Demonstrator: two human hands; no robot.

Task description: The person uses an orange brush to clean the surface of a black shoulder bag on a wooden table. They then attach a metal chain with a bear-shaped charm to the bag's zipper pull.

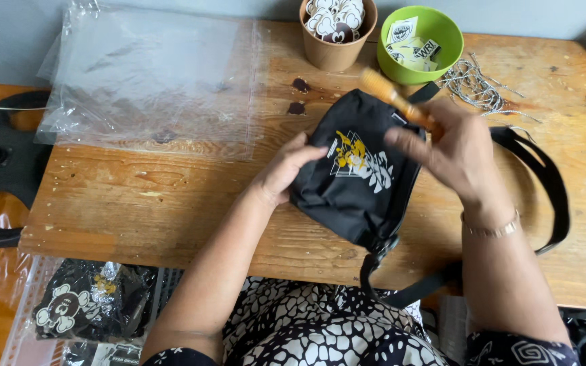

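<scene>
A small black bag [357,183] with a yellow and white print lies on the wooden table [171,196], its black strap [544,183] looping off to the right. My left hand [285,171] grips the bag's left edge. My right hand [452,152] hovers over the bag's right side and holds a blurred orange wooden stick [395,98] that points up and to the left.
A stack of clear plastic sleeves [150,74] covers the table's far left. A brown paper cup [337,30] of stickers and a green bowl [420,44] of tags stand at the back, with metal pins [476,85] beside them. Bagged black items [93,301] lie below the table's left edge.
</scene>
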